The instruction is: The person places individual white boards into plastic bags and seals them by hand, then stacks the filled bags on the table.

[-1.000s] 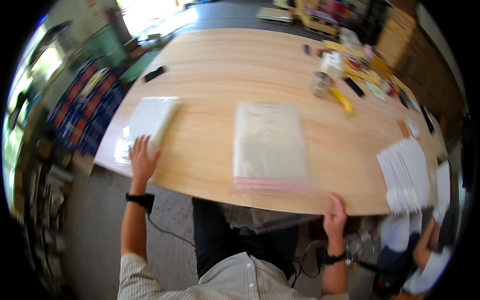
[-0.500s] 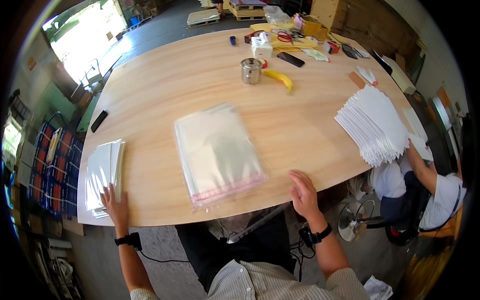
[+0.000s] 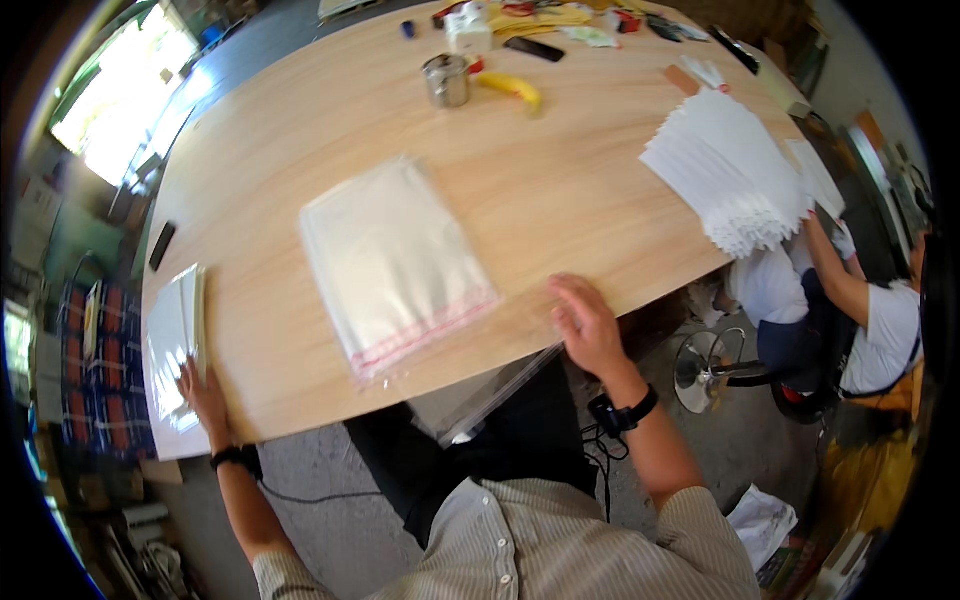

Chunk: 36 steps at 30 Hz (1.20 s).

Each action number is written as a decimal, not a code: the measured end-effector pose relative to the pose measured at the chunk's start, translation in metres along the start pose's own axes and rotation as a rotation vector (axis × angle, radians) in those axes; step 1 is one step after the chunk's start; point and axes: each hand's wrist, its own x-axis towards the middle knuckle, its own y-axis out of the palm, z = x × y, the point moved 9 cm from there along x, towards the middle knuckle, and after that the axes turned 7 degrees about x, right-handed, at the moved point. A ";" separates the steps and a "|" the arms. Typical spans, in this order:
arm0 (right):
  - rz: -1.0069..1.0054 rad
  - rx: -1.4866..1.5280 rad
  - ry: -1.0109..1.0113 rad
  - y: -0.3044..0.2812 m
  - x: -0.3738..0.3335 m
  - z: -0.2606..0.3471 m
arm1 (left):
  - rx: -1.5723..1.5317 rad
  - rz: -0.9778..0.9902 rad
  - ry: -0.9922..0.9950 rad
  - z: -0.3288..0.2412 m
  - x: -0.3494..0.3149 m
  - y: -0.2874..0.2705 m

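My left hand [image 3: 205, 401] rests with fingers spread on the near end of a small stack of white sheets in clear plastic sleeves [image 3: 176, 325], at the table's left edge. My right hand [image 3: 588, 322] is open above the near table edge, its fingers loosely curved and slightly blurred, with nothing seen in them. Between the hands, in the table's middle, lies a larger pile of clear plastic bags [image 3: 395, 255] with pinkish-red strips along the near end. A long clear plastic strip or bag [image 3: 495, 395] lies over my lap below the edge; whether my right hand touches it is unclear.
A fanned stack of white envelopes or folders [image 3: 725, 170] lies at the right, beside a seated person [image 3: 880, 330]. Farther back are a metal canister [image 3: 446, 82], a banana [image 3: 512, 90], a phone [image 3: 534, 48] and a tissue box [image 3: 468, 30]. A black object [image 3: 162, 247] sits far left.
The view has shifted, so the tabletop things appear higher and farther left. My left hand stays on the sleeved stack. My right hand remains by the near edge, fingers still open.
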 end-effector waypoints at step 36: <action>0.147 1.004 0.803 0.076 -0.030 0.014 | -0.653 0.147 1.166 -0.393 -0.226 -0.168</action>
